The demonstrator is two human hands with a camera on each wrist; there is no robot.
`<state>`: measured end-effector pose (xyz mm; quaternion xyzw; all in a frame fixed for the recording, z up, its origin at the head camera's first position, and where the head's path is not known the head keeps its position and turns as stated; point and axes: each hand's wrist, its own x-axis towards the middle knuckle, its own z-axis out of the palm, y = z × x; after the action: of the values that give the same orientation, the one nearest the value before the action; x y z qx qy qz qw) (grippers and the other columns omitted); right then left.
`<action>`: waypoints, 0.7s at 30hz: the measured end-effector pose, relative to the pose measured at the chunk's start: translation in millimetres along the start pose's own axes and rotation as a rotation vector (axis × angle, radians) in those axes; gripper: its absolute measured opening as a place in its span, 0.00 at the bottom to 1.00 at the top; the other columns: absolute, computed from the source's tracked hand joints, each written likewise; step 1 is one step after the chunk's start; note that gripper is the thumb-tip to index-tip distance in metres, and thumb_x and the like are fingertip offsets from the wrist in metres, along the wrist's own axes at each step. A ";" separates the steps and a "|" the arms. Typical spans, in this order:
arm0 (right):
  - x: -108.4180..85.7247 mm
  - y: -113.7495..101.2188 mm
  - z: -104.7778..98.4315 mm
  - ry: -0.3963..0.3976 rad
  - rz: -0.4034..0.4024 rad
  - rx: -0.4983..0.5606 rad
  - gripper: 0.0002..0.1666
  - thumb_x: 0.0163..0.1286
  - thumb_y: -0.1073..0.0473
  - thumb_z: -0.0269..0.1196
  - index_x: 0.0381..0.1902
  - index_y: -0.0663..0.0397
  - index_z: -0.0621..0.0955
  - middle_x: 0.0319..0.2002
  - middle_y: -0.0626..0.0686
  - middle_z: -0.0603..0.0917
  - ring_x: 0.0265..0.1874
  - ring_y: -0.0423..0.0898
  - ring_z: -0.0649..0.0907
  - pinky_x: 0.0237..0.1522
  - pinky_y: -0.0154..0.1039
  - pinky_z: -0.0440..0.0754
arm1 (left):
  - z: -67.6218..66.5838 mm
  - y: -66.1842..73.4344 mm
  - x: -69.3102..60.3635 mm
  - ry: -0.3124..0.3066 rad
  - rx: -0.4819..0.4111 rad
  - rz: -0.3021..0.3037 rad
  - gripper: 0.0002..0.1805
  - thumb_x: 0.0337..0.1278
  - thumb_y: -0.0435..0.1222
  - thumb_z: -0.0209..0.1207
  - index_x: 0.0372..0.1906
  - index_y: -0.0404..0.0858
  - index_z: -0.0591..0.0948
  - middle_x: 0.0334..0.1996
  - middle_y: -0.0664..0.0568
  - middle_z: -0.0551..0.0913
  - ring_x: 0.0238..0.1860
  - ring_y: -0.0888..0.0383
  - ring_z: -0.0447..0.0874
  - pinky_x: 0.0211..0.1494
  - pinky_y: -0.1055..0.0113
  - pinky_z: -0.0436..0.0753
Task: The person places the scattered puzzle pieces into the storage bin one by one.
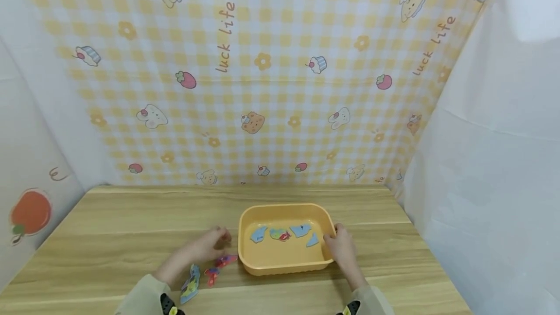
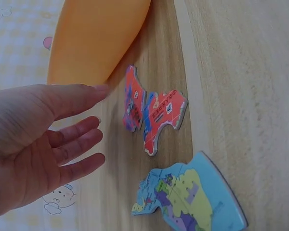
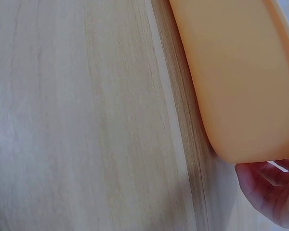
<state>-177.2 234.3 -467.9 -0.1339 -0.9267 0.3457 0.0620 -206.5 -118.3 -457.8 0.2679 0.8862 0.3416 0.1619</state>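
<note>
A yellow plastic basin (image 1: 284, 259) stands on the wooden table with several map puzzle pieces (image 1: 280, 234) lying inside. At the basin's right end, my right hand (image 1: 342, 247) grips the rim; the right wrist view shows the hand (image 3: 272, 190) against the basin wall (image 3: 241, 96). My left hand (image 1: 209, 244) is just left of the basin, holding nothing, its fingers apart and loosely bent in the left wrist view. Beside it lie two red map pieces (image 2: 164, 115), close together. A larger blue, yellow and purple map piece (image 1: 190, 283) lies nearer to me.
The wooden table (image 1: 144, 213) ends at a yellow checked cloth (image 1: 271, 91) hung behind it. White cloth (image 1: 490, 135) hangs along the right side, and another printed sheet covers the left. Both of my sleeves (image 1: 146, 298) rest low in the head view.
</note>
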 end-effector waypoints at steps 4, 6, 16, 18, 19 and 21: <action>0.4 1.0 2.6 0.005 -0.003 0.006 0.17 0.58 0.63 0.58 0.42 0.70 0.74 0.30 0.62 0.81 0.24 0.47 0.79 0.23 0.39 0.76 | 2.2 2.2 -0.2 -0.015 0.001 -0.018 0.18 0.45 0.31 0.63 0.43 0.29 0.74 0.40 0.43 0.72 0.44 0.43 0.74 0.50 0.46 0.75; 0.6 1.6 3.6 0.008 -0.003 0.013 0.17 0.58 0.63 0.58 0.43 0.71 0.74 0.30 0.63 0.81 0.24 0.47 0.79 0.23 0.38 0.76 | 3.6 2.6 0.0 -0.022 0.015 -0.023 0.18 0.43 0.32 0.64 0.42 0.30 0.74 0.39 0.44 0.71 0.42 0.46 0.73 0.48 0.47 0.75; 0.4 0.7 1.5 -0.002 0.009 0.039 0.18 0.58 0.64 0.57 0.44 0.72 0.73 0.31 0.65 0.81 0.23 0.48 0.80 0.21 0.37 0.78 | 7.7 1.8 2.8 -0.019 0.000 -0.028 0.18 0.40 0.33 0.66 0.39 0.31 0.75 0.37 0.45 0.71 0.42 0.49 0.72 0.48 0.48 0.75; 0.1 0.3 1.1 0.000 0.009 0.036 0.17 0.58 0.64 0.58 0.43 0.72 0.73 0.31 0.64 0.81 0.23 0.47 0.79 0.22 0.37 0.77 | 8.3 1.3 3.6 -0.024 -0.003 -0.033 0.18 0.39 0.33 0.67 0.39 0.32 0.75 0.36 0.46 0.71 0.40 0.51 0.71 0.45 0.54 0.76; 0.1 0.4 1.0 0.002 0.010 0.033 0.17 0.58 0.64 0.58 0.43 0.72 0.73 0.30 0.63 0.81 0.23 0.47 0.79 0.22 0.37 0.77 | 8.5 0.9 4.1 -0.025 -0.009 -0.034 0.18 0.39 0.32 0.67 0.38 0.32 0.75 0.35 0.46 0.70 0.39 0.52 0.71 0.43 0.58 0.76; -0.5 0.3 1.1 0.003 0.012 0.031 0.17 0.58 0.64 0.58 0.43 0.71 0.73 0.30 0.62 0.81 0.23 0.47 0.79 0.22 0.37 0.77 | 9.1 0.1 4.9 -0.028 -0.021 -0.031 0.18 0.37 0.31 0.67 0.37 0.32 0.75 0.34 0.47 0.70 0.37 0.54 0.70 0.39 0.65 0.74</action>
<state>-176.9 233.7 -468.9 -0.1388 -0.9203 0.3603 0.0632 -206.1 -110.7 -464.7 0.2571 0.8843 0.3445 0.1822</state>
